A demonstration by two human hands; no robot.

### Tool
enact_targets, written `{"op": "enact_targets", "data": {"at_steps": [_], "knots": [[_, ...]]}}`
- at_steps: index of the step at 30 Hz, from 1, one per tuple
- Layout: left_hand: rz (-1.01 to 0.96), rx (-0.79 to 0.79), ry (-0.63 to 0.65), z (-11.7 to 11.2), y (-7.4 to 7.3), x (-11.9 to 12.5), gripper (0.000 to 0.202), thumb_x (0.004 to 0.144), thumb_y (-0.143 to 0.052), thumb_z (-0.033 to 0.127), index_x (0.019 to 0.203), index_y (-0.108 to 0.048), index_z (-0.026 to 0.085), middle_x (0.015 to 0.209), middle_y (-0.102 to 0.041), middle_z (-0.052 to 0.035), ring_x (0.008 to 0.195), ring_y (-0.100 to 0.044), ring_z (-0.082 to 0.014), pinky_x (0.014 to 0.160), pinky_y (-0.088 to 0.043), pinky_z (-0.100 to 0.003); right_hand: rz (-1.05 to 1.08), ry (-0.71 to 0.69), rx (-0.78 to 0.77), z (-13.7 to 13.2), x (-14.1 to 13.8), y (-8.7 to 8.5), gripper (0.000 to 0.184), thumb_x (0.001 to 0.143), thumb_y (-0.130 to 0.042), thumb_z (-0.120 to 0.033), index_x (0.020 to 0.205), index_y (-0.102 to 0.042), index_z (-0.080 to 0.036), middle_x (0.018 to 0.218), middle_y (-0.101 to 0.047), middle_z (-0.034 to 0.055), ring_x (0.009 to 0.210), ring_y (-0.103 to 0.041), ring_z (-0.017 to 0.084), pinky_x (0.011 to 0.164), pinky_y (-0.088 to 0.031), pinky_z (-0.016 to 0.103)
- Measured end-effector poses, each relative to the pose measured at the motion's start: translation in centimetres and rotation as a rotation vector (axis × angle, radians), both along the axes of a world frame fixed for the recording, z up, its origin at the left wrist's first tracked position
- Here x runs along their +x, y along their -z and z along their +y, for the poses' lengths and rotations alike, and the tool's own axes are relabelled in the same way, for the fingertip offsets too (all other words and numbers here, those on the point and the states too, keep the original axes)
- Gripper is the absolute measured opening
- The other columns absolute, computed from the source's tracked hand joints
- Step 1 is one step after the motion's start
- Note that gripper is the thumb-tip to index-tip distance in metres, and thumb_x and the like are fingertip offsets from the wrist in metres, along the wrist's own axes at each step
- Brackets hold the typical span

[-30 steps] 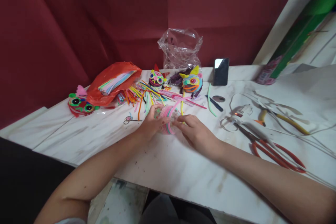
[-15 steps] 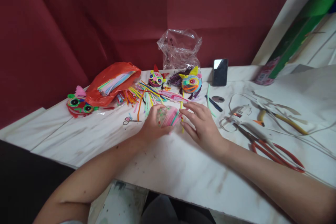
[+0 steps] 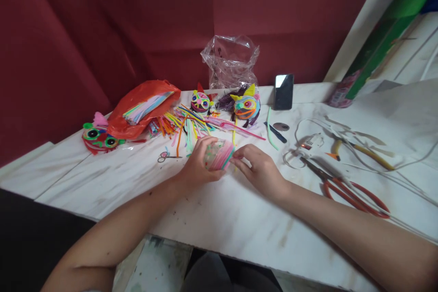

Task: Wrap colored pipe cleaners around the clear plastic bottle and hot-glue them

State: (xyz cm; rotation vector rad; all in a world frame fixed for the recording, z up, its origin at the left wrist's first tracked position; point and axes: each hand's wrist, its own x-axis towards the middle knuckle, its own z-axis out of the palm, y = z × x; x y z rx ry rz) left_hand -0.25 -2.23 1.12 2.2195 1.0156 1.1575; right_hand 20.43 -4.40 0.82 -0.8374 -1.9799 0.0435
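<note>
My left hand (image 3: 199, 160) is closed round a small rounded craft piece (image 3: 219, 156), partly clear and partly covered in pink and green strips. At its right edge, my right hand (image 3: 256, 166) has thumb and forefinger pinched together; what lies between the fingertips is too small to name. Behind the hands lies a loose pile of coloured pipe cleaners (image 3: 191, 123). Small scissors (image 3: 166, 157) rest left of my left hand.
Decorated animal heads (image 3: 247, 106) and an orange-red bag (image 3: 143, 105) of pipe cleaners stand at the back. A phone (image 3: 284, 93) leans on the back ledge. Right lie red-handled scissors (image 3: 356, 196), pliers (image 3: 372, 157), a glue gun (image 3: 312, 142) and cables.
My right hand's fingers, spread before, have come together into a pinch at the craft piece's right edge. My left hand keeps its hold. The view has shifted slightly.
</note>
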Motion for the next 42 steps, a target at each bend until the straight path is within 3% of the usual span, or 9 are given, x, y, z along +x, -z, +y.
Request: {"op": "enact_targets", "data": {"at_steps": [8,13,18,28,35,39,42], "knots": [[0.027,-0.001,0.035,0.2,-0.1,-0.3,0.08,0.056,-0.084,0.037,0.125,-0.047,0.022,0.132,-0.045,-0.0131,0.128,-0.042,-0.0333,0.111,-0.033,-0.046,-0.009,-0.014,0.01,-0.1,-0.2,0.4,0.01,0.093,-0.053,-0.022,0.084,-0.057,-0.021,0.077,-0.061,0.0062,0.074,-0.06,0.02,0.064,-0.052,0.033],[0.02,-0.231,-0.037,-0.5,-1.1,0.0,0.074,0.061,-0.082,0.038,0.124,-0.047,0.023,0.129,-0.052,-0.0106,0.123,-0.048,-0.0318,0.104,-0.039,-0.043,0.006,-0.036,0.022,-0.3,-0.5,0.4,0.008,0.091,-0.055,-0.021,0.084,-0.056,-0.02,0.076,-0.061,0.0065,0.074,-0.06,0.021,0.065,-0.052,0.033],[-0.008,-0.288,-0.077,-0.5,-1.4,-0.1,0.08,0.06,-0.083,0.036,0.128,-0.044,0.022,0.13,-0.052,-0.012,0.126,-0.046,-0.0325,0.104,-0.038,-0.042,0.104,-0.029,-0.091,-0.3,-0.6,0.1,0.001,0.088,-0.058,-0.022,0.089,-0.058,-0.02,0.079,-0.064,0.0056,0.076,-0.063,0.02,0.065,-0.052,0.031],[0.037,-0.262,-0.022,0.0,-1.1,-0.3,0.083,0.058,-0.081,0.035,0.128,-0.04,0.02,0.135,-0.048,-0.0138,0.129,-0.043,-0.0322,0.106,-0.036,-0.044,0.119,-0.018,-0.112,0.0,-0.4,0.1,0.004,0.087,-0.06,-0.021,0.083,-0.059,-0.02,0.076,-0.062,0.0041,0.074,-0.061,0.018,0.065,-0.051,0.029],[-0.005,-0.267,-0.06,-0.6,-1.4,0.2,0.074,0.06,-0.08,0.035,0.123,-0.044,0.02,0.126,-0.053,-0.011,0.121,-0.049,-0.0314,0.1,-0.041,-0.042,0.094,-0.021,-0.14,-0.2,-0.6,0.4,0.003,0.087,-0.06,-0.022,0.085,-0.059,-0.02,0.078,-0.062,0.0044,0.074,-0.061,0.018,0.066,-0.051,0.03],[-0.049,-0.312,-0.069,-0.2,-1.5,0.0,0.074,0.058,-0.081,0.037,0.121,-0.046,0.021,0.123,-0.053,-0.0092,0.118,-0.049,-0.0309,0.098,-0.041,-0.041,0.084,-0.011,-0.073,0.0,-0.1,-0.7,0.009,0.088,-0.059,-0.025,0.094,-0.058,-0.02,0.085,-0.065,0.0072,0.081,-0.063,0.021,0.071,-0.053,0.034],[-0.178,-0.393,-0.04,0.7,-1.1,-0.5,0.074,0.055,-0.082,0.039,0.118,-0.049,0.022,0.124,-0.053,-0.0079,0.117,-0.05,-0.0313,0.095,-0.041,-0.039,0.098,0.05,0.025,0.2,1.0,-2.7,0.012,0.089,-0.057,-0.026,0.099,-0.057,-0.019,0.092,-0.066,0.0093,0.088,-0.063,0.022,0.077,-0.053,0.037]]}}
